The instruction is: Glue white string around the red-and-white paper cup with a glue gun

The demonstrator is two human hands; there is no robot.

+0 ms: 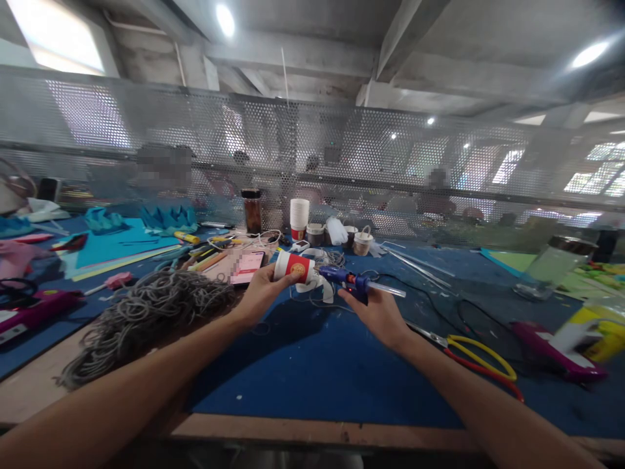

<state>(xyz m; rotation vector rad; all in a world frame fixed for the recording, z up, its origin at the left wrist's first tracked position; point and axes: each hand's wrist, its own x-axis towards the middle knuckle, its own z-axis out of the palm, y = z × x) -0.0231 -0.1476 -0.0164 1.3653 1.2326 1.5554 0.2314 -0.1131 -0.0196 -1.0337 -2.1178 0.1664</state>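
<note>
My left hand [263,293] is closed around a red and white paper cup [295,268], which lies on its side in the air above the blue table mat. My right hand [378,316] grips a blue hot glue gun [346,280], its nozzle pointing left toward the cup. A clear glue stick [390,289] sticks out of the gun's back end. The nozzle tip is close to the cup's right end; whether they touch I cannot tell. Grey cord and a strip of white material [325,286] show just behind the cup and nozzle.
A heap of grey cord [166,319] lies left, with a phone [248,267] behind it. Scissors [481,358] and a purple power strip [556,348] are at right. Stacked paper cups [299,215] and a dark jar [252,212] stand before the perforated metal screen [342,156].
</note>
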